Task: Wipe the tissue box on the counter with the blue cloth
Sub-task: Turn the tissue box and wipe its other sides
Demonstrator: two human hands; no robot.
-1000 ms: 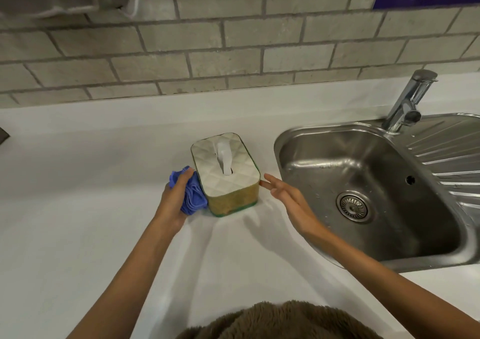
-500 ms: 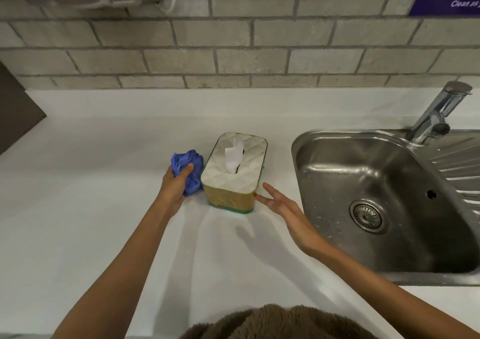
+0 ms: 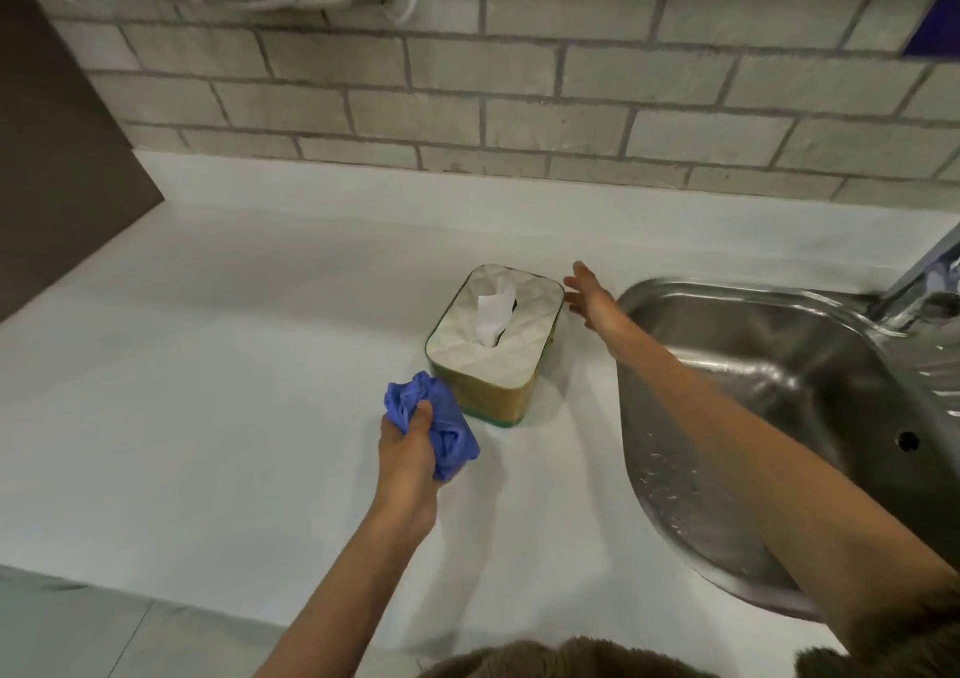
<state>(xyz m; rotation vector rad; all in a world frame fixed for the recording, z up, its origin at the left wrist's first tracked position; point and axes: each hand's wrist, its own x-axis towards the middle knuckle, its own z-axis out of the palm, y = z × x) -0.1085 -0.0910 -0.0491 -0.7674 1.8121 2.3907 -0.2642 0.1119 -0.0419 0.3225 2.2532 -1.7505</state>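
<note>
The left hand [image 3: 408, 456] is clenching the blue cloth [image 3: 434, 420], which is bunched into a crumpled wad, with the thumb pressing over its top. The cloth is sitting just beside the near left corner of the tissue box [image 3: 493, 344]; whether it is actually touching the box's side is hard to tell. The right hand [image 3: 592, 298] is reaching forward with fingers spread and gripping nothing, hovering just beside the far right corner of the box, with a narrow gap showing between fingertips and lid.

The tissue box is standing upright on the white table [image 3: 234, 365], roughly midway between the table's front edge and its back edge, close to the left rim of the sink [image 3: 779, 391]. Its lid is pale and quilted in a diamond pattern, its side is tan with a green band along the base, and a white tissue [image 3: 493, 316] is sticking up through the slot in the middle. The box is lying turned at an angle to the table's edges.

The steel sink is set into the table's right side, with water droplets showing on its basin wall. A tap [image 3: 930, 282] is partly showing at the right border. Behind the table's back edge, a grey brick wall [image 3: 519, 105] is rising, and a dark panel [image 3: 57, 157] is standing at the left end.
</note>
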